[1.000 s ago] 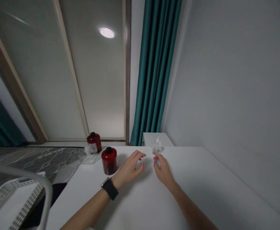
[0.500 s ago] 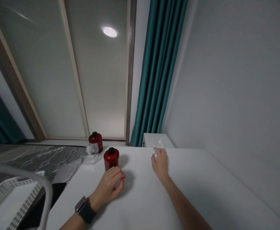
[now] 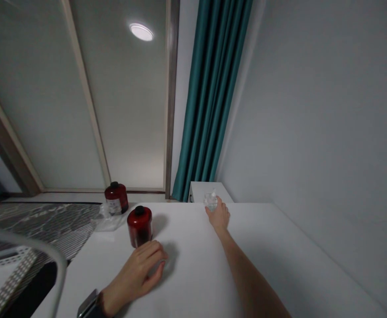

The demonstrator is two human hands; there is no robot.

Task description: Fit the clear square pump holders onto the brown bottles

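Observation:
My left hand [image 3: 139, 272], wearing a dark watch [image 3: 90, 304], rests low over the white table [image 3: 193, 274]. Its fingers are loosely curled, with a small gap to the thumb and nothing visible in between. Just beyond it stands a dark red bottle [image 3: 139, 227] with a black top; whether the fingers touch it, I cannot tell. Toward the far edge of the table, my right hand [image 3: 218, 214] is closed around the side of a small clear container [image 3: 210, 201] with something pale at its top. Part of that container is hidden by the fingers.
A second red bottle [image 3: 116, 197] with a pale label stands at the far left corner, beside a clear plastic piece [image 3: 105, 221]. A white basket [image 3: 11, 282] and a curved grey bar [image 3: 31, 242] are at lower left. Behind the table are a white cabinet [image 3: 210, 190] and a teal curtain [image 3: 206, 101].
My right hand has closed on the clear container, which shows more plainly now. The view has swung slightly right, shifting things leftward. My left hand stays beside the nearer red bottle.

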